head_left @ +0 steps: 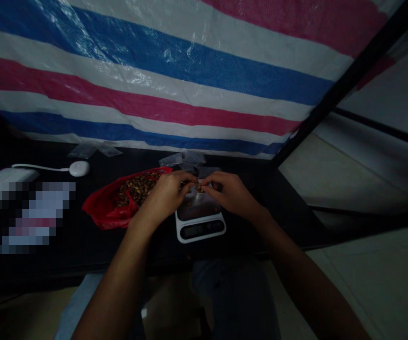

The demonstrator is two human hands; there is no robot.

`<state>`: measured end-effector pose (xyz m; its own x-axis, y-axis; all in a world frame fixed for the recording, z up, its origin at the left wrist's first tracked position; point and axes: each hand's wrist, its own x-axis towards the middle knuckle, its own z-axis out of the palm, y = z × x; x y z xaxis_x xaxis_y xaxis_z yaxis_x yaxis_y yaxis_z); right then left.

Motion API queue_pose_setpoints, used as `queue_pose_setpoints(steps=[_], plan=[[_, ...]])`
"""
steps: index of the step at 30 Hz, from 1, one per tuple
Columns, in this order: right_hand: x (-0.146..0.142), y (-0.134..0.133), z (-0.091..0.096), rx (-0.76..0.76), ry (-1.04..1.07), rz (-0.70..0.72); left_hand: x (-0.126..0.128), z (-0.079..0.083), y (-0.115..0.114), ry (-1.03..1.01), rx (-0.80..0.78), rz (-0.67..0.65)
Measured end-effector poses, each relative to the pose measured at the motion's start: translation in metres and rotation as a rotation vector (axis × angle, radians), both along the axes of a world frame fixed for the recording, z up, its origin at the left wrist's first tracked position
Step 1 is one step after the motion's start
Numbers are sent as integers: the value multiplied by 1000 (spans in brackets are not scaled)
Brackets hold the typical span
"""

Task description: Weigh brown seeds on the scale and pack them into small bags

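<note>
My left hand (170, 191) and my right hand (230, 191) meet over a small white kitchen scale (203, 231). Between their pinched fingertips is what looks like a small clear plastic bag with brown pieces (199, 187) in it; its outline is dim. A few loose brown bits lie on the scale's metal plate (198, 208). Left of my left hand, a red plastic bag (99, 208) lies open, full of small brown pieces (142, 185) like seeds or dried pods. My left wrist partly covers that bag. I cannot read the scale's display.
Flat clear plastic bags (194, 157) lie behind the scale, more clear bags (83, 150) at the back left. A white round device with a cord (79, 168) and a white power strip (2, 186) sit left on the black table (94, 252). A striped sheet (175, 85) hangs behind.
</note>
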<state>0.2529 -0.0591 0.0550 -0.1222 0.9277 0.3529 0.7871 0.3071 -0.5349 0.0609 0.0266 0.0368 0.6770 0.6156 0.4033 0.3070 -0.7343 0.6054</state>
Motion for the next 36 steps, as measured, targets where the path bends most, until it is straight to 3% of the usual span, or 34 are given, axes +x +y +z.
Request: queue_pose_setpoints(steps=[7, 10, 13, 18, 23, 28, 32, 36], plan=[[3, -12, 8, -7, -52, -95, -37, 15, 9, 153, -37, 181], [10, -24, 7, -166, -96, -105, -56, 12, 17, 247, -64, 252], [14, -30, 2, -302, -145, -48, -65, 6, 23, 300, -89, 222], [15, -22, -1, -301, -94, 3, -50, 3, 16, 271, 47, 153], [24, 9, -3, -168, -19, -63, -22, -1, -1, 315, 0, 82], [23, 35, -6, -229, -89, -70, -10, -6, -5, 329, -39, 35], [22, 37, -7, -287, -89, -63, -9, -3, -4, 318, -66, 43], [25, 33, -5, -246, 27, -43, -9, -2, -4, 334, -71, 75]])
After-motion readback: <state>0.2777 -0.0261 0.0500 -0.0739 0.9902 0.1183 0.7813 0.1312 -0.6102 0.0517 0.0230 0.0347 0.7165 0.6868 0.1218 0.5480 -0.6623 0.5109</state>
